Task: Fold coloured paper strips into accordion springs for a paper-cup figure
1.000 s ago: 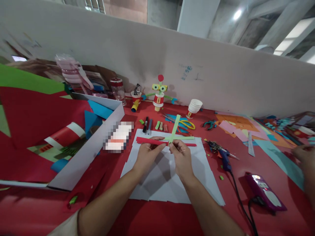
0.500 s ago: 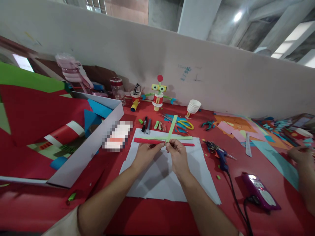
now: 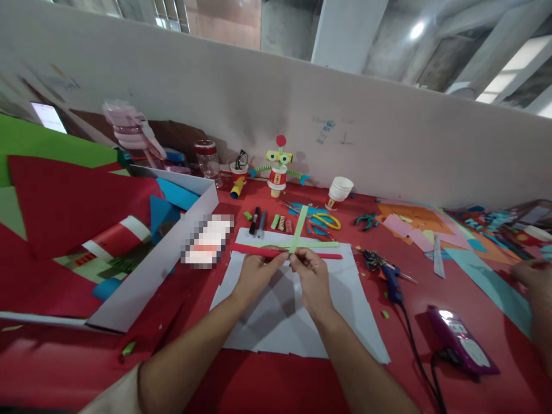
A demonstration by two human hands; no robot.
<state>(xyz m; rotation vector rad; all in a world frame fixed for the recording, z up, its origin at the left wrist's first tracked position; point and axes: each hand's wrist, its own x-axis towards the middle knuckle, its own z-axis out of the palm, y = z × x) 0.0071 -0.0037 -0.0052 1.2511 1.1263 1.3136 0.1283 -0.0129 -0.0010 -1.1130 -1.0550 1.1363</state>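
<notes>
Over the white paper sheets [image 3: 284, 328], my two hands meet with fingertips pinched close together. My left hand [image 3: 259, 275] is closed at the end of a red paper strip [image 3: 254, 249] that stretches out to the left. A light green paper strip [image 3: 299, 227] points up and away from the fingers of my right hand [image 3: 313, 277], which pinch its near end. The two strips meet at the fingertips, where the exact join is hidden. Behind my hands, another green strip [image 3: 325, 244] lies crosswise, and a red piece [image 3: 334, 256] shows right of my right hand.
Pens [image 3: 261, 223], folded paper springs [image 3: 282, 222] and yellow-handled scissors [image 3: 328, 219] lie beyond the sheets. A paper-cup figure [image 3: 277, 178] stands farther back. On the right are a glue gun [image 3: 392, 282], a purple device [image 3: 463, 342] and another person's hand [image 3: 532, 273]. A white box [image 3: 159, 287] is left.
The view has shifted slightly, so everything sits a little lower in it. My hands keep the same pinch on the strips, with only slight finger movement.
</notes>
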